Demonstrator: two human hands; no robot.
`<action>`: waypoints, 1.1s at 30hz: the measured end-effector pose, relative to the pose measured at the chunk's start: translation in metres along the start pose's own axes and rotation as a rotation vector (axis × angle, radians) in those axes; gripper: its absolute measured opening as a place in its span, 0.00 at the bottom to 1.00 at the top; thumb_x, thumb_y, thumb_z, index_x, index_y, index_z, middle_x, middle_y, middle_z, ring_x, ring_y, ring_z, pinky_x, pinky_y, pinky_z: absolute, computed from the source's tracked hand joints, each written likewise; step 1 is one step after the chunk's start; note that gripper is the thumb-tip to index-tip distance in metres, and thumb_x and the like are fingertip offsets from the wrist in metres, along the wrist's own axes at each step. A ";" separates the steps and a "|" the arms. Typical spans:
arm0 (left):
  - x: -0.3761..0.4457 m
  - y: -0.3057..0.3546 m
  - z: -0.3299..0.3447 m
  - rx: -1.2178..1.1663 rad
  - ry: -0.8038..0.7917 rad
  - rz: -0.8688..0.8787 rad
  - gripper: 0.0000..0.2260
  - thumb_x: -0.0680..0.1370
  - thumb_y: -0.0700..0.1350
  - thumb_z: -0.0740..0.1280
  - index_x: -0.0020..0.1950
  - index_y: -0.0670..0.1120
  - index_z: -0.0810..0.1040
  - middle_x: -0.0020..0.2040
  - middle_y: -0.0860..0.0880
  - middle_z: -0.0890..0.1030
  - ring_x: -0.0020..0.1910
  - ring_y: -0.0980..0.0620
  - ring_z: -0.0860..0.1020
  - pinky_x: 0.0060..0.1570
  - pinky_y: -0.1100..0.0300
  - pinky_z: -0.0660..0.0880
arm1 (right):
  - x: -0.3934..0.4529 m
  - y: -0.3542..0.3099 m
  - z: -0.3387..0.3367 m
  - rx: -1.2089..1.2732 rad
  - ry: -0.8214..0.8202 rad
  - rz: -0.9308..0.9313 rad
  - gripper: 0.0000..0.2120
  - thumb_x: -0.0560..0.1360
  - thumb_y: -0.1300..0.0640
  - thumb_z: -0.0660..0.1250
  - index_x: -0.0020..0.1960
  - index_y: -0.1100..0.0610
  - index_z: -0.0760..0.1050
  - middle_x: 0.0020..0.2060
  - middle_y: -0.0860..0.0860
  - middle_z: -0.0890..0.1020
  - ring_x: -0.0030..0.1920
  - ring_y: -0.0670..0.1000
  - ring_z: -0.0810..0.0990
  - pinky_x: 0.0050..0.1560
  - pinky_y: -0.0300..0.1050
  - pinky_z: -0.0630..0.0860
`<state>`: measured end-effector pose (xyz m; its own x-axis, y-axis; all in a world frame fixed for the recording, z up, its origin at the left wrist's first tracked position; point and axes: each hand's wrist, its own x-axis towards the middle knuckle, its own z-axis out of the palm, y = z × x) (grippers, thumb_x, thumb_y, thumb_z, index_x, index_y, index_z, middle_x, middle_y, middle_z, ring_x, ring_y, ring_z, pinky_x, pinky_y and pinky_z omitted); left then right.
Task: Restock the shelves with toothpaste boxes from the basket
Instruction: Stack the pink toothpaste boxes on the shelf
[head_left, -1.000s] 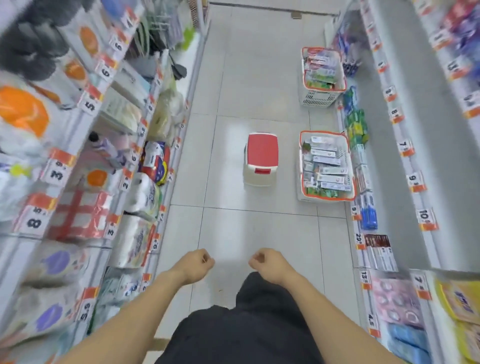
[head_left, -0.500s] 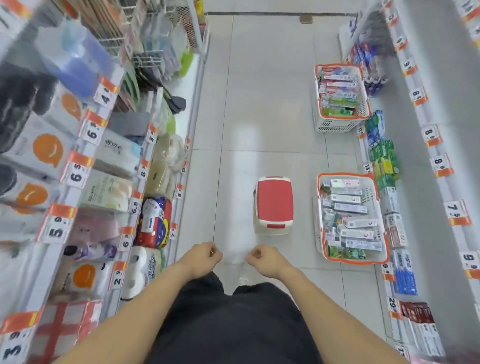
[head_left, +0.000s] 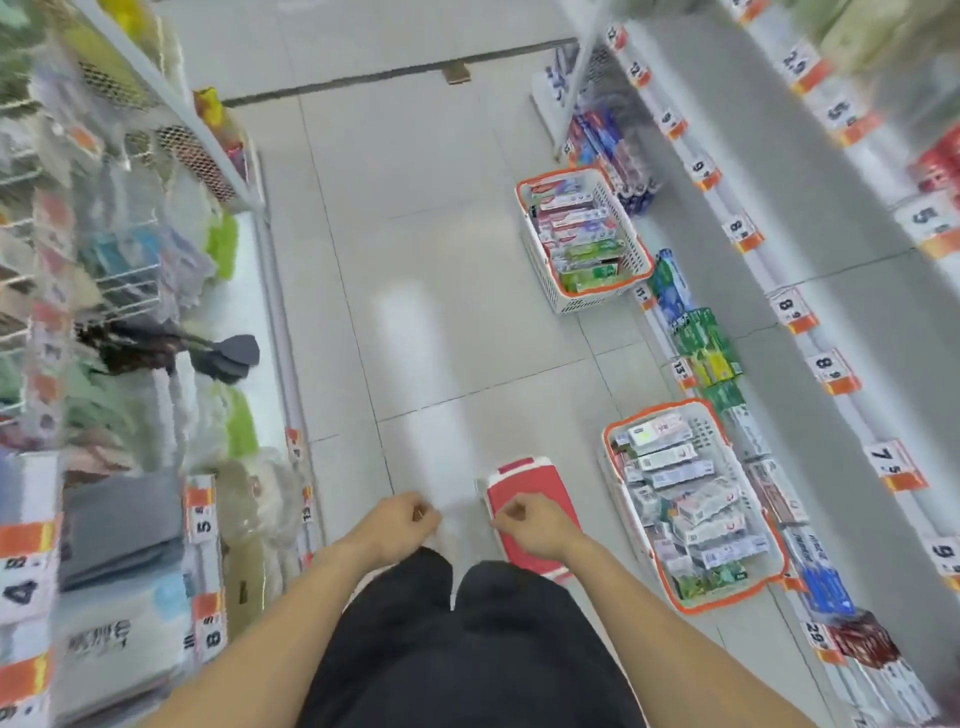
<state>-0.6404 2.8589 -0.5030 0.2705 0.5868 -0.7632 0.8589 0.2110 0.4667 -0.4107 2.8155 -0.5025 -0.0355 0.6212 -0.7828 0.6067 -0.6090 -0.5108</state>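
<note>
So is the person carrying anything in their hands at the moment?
No. The left hand and the right hand are both curled into loose fists with nothing in them. The toothpaste boxes lie untouched in the near basket.

Stool (head_left: 530, 512) sits mid-aisle, near basket (head_left: 693, 506) just right of it against the right shelves (head_left: 810, 332); far basket (head_left: 582, 236) lies farther ahead, left shelves (head_left: 130, 364) opposite.
</note>
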 end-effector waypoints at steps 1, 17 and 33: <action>0.016 0.006 -0.027 0.024 -0.005 0.011 0.09 0.82 0.53 0.61 0.49 0.49 0.76 0.47 0.54 0.79 0.47 0.54 0.76 0.40 0.66 0.67 | 0.014 -0.014 -0.011 0.033 0.012 0.002 0.18 0.76 0.50 0.64 0.51 0.66 0.78 0.48 0.61 0.84 0.50 0.62 0.82 0.57 0.59 0.76; 0.297 0.223 -0.261 0.448 -0.198 0.191 0.12 0.82 0.53 0.60 0.57 0.48 0.77 0.52 0.53 0.79 0.50 0.52 0.76 0.47 0.61 0.71 | 0.231 -0.151 -0.229 0.439 0.158 0.109 0.08 0.77 0.49 0.66 0.45 0.53 0.78 0.43 0.47 0.82 0.45 0.48 0.80 0.47 0.41 0.75; 0.408 0.501 -0.194 1.080 -0.683 0.661 0.09 0.82 0.53 0.60 0.53 0.49 0.75 0.52 0.51 0.80 0.51 0.51 0.78 0.50 0.58 0.73 | 0.187 -0.058 -0.336 1.111 0.742 0.522 0.13 0.77 0.56 0.67 0.34 0.51 0.74 0.34 0.47 0.78 0.38 0.51 0.80 0.35 0.37 0.72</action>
<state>-0.1842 3.3555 -0.4941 0.6285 -0.2066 -0.7498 0.3155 -0.8135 0.4886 -0.1862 3.1328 -0.4999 0.6194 0.1088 -0.7775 -0.5154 -0.6907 -0.5072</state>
